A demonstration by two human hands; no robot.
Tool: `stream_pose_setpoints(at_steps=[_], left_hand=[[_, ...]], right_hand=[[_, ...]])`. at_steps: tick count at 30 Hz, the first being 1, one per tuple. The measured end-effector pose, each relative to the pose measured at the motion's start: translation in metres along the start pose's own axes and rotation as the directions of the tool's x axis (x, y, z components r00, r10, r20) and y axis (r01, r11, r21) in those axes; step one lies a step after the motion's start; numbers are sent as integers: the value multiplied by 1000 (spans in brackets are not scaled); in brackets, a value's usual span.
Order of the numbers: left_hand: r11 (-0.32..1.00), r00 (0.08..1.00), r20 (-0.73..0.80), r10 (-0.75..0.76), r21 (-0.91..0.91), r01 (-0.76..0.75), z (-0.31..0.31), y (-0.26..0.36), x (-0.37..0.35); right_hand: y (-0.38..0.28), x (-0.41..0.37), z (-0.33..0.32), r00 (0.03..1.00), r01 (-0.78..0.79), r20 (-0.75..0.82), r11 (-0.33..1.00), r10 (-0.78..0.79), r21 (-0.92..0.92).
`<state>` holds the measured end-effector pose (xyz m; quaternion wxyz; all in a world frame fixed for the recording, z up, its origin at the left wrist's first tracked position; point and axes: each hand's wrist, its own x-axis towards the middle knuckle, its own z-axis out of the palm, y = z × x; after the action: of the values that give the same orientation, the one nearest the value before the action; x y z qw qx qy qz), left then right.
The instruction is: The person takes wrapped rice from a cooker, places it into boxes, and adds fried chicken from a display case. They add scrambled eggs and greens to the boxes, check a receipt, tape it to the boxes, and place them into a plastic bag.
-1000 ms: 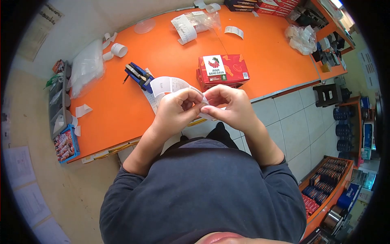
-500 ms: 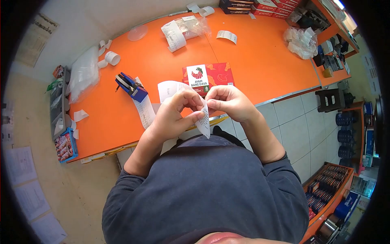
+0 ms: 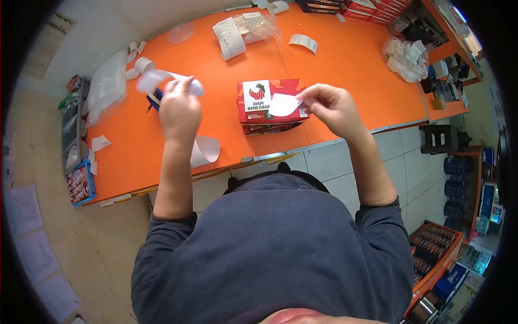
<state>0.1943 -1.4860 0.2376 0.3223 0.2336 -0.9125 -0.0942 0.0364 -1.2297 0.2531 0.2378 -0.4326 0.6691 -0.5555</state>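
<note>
My right hand (image 3: 334, 110) pinches a small white paper label (image 3: 283, 105) by its edge, just above the red printed box (image 3: 275, 120). The label covers part of the box's lid. My left hand (image 3: 181, 110) is raised over the left part of the table, its fingers closed on a curling white paper strip (image 3: 154, 81), blurred by motion. Behind that hand, a blue tape dispenser (image 3: 155, 99) is mostly hidden. A loose white paper strip (image 3: 206, 151) curls at the table's front edge, beside my left forearm.
The orange table (image 3: 350, 75) bears a long printed paper roll (image 3: 231, 39), a printed slip (image 3: 303, 42) and a crumpled plastic bag (image 3: 406, 58). Clear plastic bags (image 3: 110, 86) lie at the left. Stacked red boxes (image 3: 372, 9) stand at the back right.
My hands have moved apart from the paper they pinched together. The left has gone left and up with a strip; the right has moved right with the label. More of the red box shows.
</note>
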Motion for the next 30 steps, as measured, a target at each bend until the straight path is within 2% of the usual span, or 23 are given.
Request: stream_pose_setpoints(at_steps=[2,4,5,6,7,8,9,10,11,12,13,14,16,18,19,23,27,29,30], left_hand=[[991,958,264,116,-89,-96,16,21,-3],[966,835,488,254,-91,-240,35,48,-17],[949,780,554,290,-65,-308,47,54,-22],[926,718,619,320,-45,-374,60,58,-24],[932,685,667,293,-40,-360,69,59,-24],[948,701,653,285,-83,-308,77,57,-24],[958,717,640,277,-125,-258,85,53,-25],[963,732,625,269,-168,-210,93,50,-27],[951,775,553,306,-215,-222,100,44,-31],[948,774,550,314,-227,-223,102,42,-30],[946,772,549,320,-238,-222,104,40,-29],[944,771,548,323,-248,-219,105,39,-30],[935,782,522,341,-270,-228,108,37,-31],[937,776,530,341,-262,-233,107,37,-31],[942,767,549,332,-242,-234,105,38,-32],[984,787,591,178,-82,-161,92,67,-33],[983,816,577,48,118,-141,108,88,-44],[988,851,507,134,-8,-151,100,83,-45],[985,870,462,173,-66,-160,92,78,-43]], right_hand=[[-3,2,2,984,-129,113,987,140,-99],[-11,4,4,923,-257,225,935,312,-243],[6,1,3,957,-86,254,972,143,-221],[6,1,1,943,-42,306,957,133,-286],[4,2,-1,925,6,357,938,126,-348],[3,3,-2,905,58,407,913,123,-404],[8,2,1,916,-29,365,934,168,-357],[13,2,5,924,79,373,906,91,-416],[20,3,9,923,185,385,864,12,-469],[26,4,15,913,286,402,808,-67,-516],[33,5,22,901,296,428,812,-64,-502],[49,9,27,846,474,494,705,-200,-527],[69,20,31,779,620,566,465,-269,-632],[80,34,30,822,555,513,553,-248,-622],[83,40,27,868,401,495,649,-43,-646],[94,51,9,947,208,322,738,14,-642],[103,46,9,946,281,306,726,-102,-627],[117,47,8,957,262,265,752,-120,-605],[113,50,7,971,209,213,828,-111,-521]])
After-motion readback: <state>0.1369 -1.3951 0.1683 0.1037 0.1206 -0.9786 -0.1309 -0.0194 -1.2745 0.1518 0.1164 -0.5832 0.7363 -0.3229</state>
